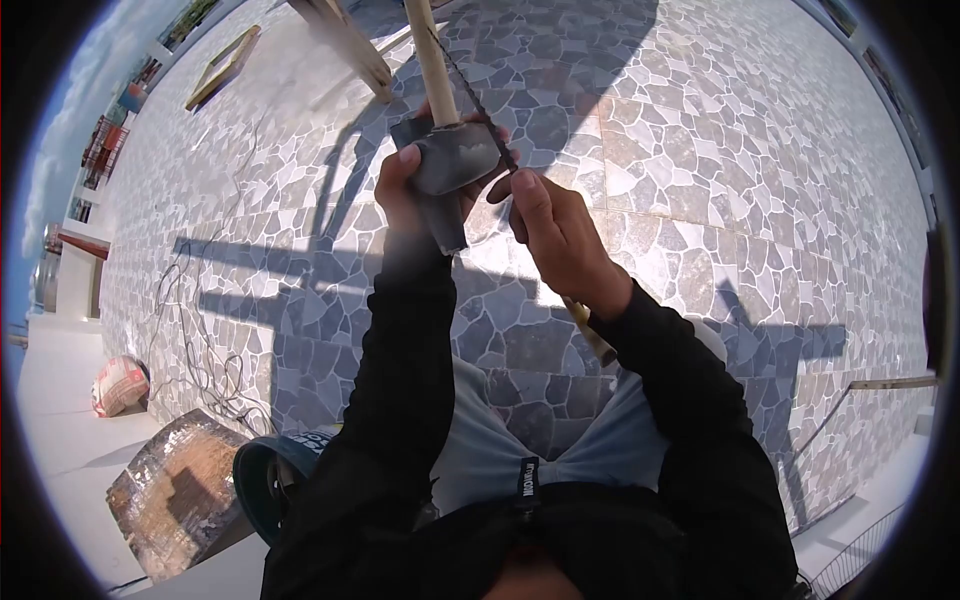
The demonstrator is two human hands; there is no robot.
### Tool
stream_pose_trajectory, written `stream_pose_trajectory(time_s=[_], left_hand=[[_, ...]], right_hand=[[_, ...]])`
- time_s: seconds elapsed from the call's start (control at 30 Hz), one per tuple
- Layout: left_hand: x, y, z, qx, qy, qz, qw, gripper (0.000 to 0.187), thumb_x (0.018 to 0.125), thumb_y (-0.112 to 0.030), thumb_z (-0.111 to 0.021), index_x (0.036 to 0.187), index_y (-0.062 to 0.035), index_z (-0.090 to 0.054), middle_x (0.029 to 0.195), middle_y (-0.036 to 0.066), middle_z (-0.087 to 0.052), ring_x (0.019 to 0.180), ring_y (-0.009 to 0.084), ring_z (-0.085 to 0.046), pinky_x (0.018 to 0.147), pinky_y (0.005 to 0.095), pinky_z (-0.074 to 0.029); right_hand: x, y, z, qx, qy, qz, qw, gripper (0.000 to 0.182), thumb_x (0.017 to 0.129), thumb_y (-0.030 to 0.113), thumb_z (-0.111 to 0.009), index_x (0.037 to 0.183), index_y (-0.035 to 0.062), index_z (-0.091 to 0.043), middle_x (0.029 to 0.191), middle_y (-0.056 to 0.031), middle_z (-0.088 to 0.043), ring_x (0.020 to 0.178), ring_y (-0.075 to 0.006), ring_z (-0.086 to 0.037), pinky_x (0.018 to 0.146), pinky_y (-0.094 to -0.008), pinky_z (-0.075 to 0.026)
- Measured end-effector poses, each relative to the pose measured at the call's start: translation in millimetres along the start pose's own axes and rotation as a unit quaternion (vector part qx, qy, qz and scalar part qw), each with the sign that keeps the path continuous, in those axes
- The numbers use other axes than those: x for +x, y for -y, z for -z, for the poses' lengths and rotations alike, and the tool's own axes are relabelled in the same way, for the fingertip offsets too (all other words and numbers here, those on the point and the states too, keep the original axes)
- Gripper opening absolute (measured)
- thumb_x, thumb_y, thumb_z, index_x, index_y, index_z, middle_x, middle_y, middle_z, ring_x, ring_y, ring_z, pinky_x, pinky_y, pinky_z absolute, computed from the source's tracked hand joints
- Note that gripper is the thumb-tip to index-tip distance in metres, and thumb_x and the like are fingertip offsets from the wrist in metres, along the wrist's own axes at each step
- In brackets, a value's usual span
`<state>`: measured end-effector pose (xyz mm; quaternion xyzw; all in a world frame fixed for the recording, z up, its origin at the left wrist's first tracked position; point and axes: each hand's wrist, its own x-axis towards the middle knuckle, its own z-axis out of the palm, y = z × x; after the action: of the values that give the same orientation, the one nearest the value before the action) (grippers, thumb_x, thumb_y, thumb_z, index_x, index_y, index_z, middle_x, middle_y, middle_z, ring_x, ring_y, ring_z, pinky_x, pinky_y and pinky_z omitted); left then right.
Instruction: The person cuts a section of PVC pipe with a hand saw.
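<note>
My left hand [400,190] is wrapped round a dark grey metal piece [455,160], its thumb on the near face. From the top of that piece a pale wooden rod [432,65] rises towards the upper edge of the view. Closed in a pinch, my right hand [545,215] holds the lower end of a dark, thin, twisted strip [478,105], which slants up beside the rod. Below my right wrist shows part of a yellowish tool or stick [590,330]; what supports it is hidden.
Patterned stone tiles [660,190] cover the floor. A wooden post [355,60] and a wooden frame [222,68] are at the upper left. Lower left are loose cables [205,370], a sack [120,386], a stained board [180,490] and a dark green bucket [262,480].
</note>
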<state>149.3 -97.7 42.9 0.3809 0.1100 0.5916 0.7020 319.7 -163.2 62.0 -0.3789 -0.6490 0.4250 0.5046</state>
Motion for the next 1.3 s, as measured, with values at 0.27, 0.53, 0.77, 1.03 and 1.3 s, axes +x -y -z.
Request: stream_pose_trajectory(time_s=[0.27, 0.53, 0.77, 1.03, 1.3], left_hand=[[3.8, 2.3, -1.8, 0.015, -0.004, 0.001, 1.000, 0.080, 0.077, -0.044, -0.067, 0.147, -0.0129, -0.041, 0.133, 0.023, -0.055, 0.125, 0.0437, -0.055, 0.110, 0.0616, -0.043], [3.3, 1.0, -3.3, 0.019, 0.008, -0.005, 1.000, 0.081, 0.076, -0.041, -0.068, 0.147, -0.0120, -0.041, 0.130, 0.024, -0.056, 0.123, 0.0438, -0.057, 0.109, 0.0620, -0.043], [5.0, 3.2, -2.0, 0.023, 0.020, -0.006, 1.000, 0.081, 0.077, -0.042, -0.067, 0.147, -0.0128, -0.040, 0.130, 0.024, -0.056, 0.123, 0.0436, -0.057, 0.108, 0.0620, -0.045], [3.1, 1.9, -5.8, 0.032, 0.017, 0.005, 0.999, 0.084, 0.077, -0.042, -0.067, 0.149, -0.0117, -0.036, 0.130, 0.026, -0.055, 0.124, 0.0441, -0.056, 0.108, 0.0617, -0.044], [2.4, 0.1, -5.2, 0.029, 0.017, 0.011, 0.999, 0.088, 0.078, -0.042, -0.068, 0.151, -0.0097, -0.032, 0.130, 0.026, -0.055, 0.124, 0.0440, -0.055, 0.107, 0.0607, -0.046]], right_hand=[[0.8, 2.5, 1.9, 0.017, 0.012, -0.058, 0.998, 0.060, 0.110, 0.046, -0.030, 0.097, -0.0027, -0.063, 0.059, -0.0078, -0.052, 0.054, -0.0178, -0.052, 0.055, -0.0339, -0.041], [0.1, 1.5, 5.3, -0.001, 0.017, -0.039, 0.999, 0.058, 0.110, 0.043, -0.031, 0.100, -0.0020, -0.065, 0.063, -0.0155, -0.059, 0.058, -0.0297, -0.062, 0.060, -0.0416, -0.046], [-0.7, -1.0, 4.3, -0.023, 0.013, -0.048, 0.998, 0.056, 0.109, 0.040, -0.033, 0.100, -0.0040, -0.066, 0.067, -0.0203, -0.062, 0.065, -0.0360, -0.065, 0.063, -0.0430, -0.047], [2.4, -7.2, 7.4, -0.051, 0.025, -0.102, 0.993, 0.057, 0.109, 0.040, -0.033, 0.099, -0.0056, -0.066, 0.071, -0.0223, -0.064, 0.069, -0.0387, -0.067, 0.066, -0.0451, -0.049], [3.5, -15.9, 7.8, -0.041, 0.011, -0.075, 0.996, 0.064, 0.109, 0.049, -0.030, 0.095, -0.0035, -0.064, 0.055, -0.0043, -0.052, 0.048, -0.0121, -0.050, 0.050, -0.0303, -0.041]])
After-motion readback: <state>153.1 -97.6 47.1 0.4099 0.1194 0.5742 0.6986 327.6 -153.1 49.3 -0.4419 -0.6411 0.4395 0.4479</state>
